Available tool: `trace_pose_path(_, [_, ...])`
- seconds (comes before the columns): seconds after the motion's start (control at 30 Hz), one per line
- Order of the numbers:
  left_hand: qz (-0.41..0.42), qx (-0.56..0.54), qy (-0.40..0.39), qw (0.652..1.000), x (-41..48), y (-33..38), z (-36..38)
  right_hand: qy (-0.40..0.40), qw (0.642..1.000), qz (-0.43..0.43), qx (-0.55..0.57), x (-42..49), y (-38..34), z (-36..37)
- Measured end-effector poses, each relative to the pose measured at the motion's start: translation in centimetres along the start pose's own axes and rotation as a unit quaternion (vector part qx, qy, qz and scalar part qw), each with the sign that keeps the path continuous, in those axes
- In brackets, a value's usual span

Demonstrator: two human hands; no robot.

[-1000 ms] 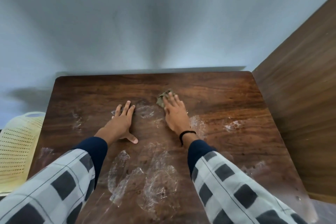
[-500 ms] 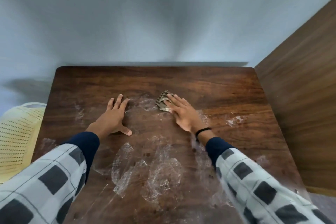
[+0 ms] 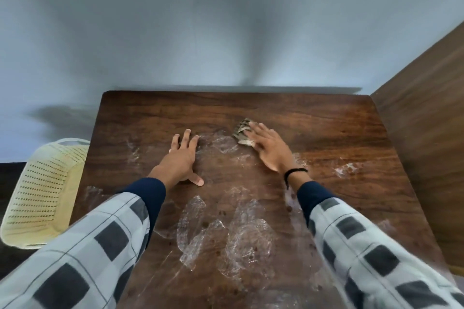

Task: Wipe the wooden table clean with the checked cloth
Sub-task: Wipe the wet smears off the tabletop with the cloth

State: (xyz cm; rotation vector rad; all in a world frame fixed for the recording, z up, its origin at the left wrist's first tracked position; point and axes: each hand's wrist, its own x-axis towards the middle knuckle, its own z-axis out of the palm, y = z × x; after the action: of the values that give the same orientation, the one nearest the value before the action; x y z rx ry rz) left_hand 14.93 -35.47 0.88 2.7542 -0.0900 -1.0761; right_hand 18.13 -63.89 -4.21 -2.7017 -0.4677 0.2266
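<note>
The dark wooden table [image 3: 313, 118] fills the middle of the view, streaked with whitish wet smears near its centre and front. A small bunched checked cloth [image 3: 241, 133] lies on the tabletop a little past the middle. My right hand [image 3: 270, 149] presses flat on the cloth with straight fingers, and most of the cloth is hidden under them. To the left, my left hand [image 3: 182, 158] rests flat on the bare wood, fingers spread, thumb out to the side.
A cream perforated plastic basket [image 3: 42, 190] stands off the table's left edge. A brown wooden panel [image 3: 426, 113] rises along the right side. A pale wall stands right behind the table's far edge.
My right hand has turned so its fingers point left and has slid the cloth slightly leftward across the table. The left hand has stayed flat in nearly the same spot.
</note>
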Motion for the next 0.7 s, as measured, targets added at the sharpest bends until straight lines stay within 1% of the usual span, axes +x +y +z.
trace_pose_path(0.07, [0.002, 0.001, 0.002, 1.0, 0.0, -0.1, 0.0, 0.021, 0.995, 0.095, 0.01, 0.6, 0.6, -0.7])
trace_pose_path(0.1, [0.004, 0.001, 0.002, 1.0, 0.0, -0.2, 0.0, 0.046, 0.988, 0.147, 0.016, 0.7, -0.6, -0.2])
trace_pose_path(0.13, [0.007, 0.001, 0.001, 1.0, 0.0, -0.2, 0.0, 0.071, 0.981, 0.183, 0.014, 0.7, -2.5, 0.7])
trace_pose_path(0.17, [0.009, 0.001, -0.001, 1.0, 0.0, -0.3, 0.1, 0.086, 0.977, 0.192, 0.007, 0.5, -4.7, 1.8])
trace_pose_path(0.23, [0.017, -0.004, 0.0, 1.0, -0.1, -0.6, 0.2, 0.089, 0.985, 0.146, 0.003, -0.4, -7.8, 3.6])
trace_pose_path(0.27, [0.023, -0.013, 0.007, 1.0, -0.2, -1.0, 0.3, 0.08, 0.99, 0.119, -0.001, -0.8, -8.2, 4.0])
trace_pose_path(0.37, [0.027, -0.042, 0.042, 0.998, -1.3, -3.1, 0.2, 0.052, 0.995, 0.089, -0.016, -0.8, -6.7, 3.5])
trace_pose_path(0.43, [0.007, -0.029, 0.046, 0.998, -2.4, -5.4, 0.0, 0.046, 0.995, 0.08, -0.029, -0.9, -6.2, 3.7])
trace_pose_path(0.6, [-0.057, -0.007, -0.001, 0.998, -4.3, -11.2, 0.1, 0.035, 0.995, 0.074, -0.055, -0.7, -6.4, 3.5])
trace_pose_path(0.63, [-0.059, -0.002, -0.01, 0.998, -4.4, -11.7, 0.2, 0.031, 0.995, 0.086, -0.048, -0.4, -6.5, 3.2])
trace_pose_path(0.7, [-0.056, 0.002, -0.013, 0.998, -4.4, -12.0, 0.5, 0.045, 0.988, 0.147, -0.021, 0.7, -7.6, 3.3])
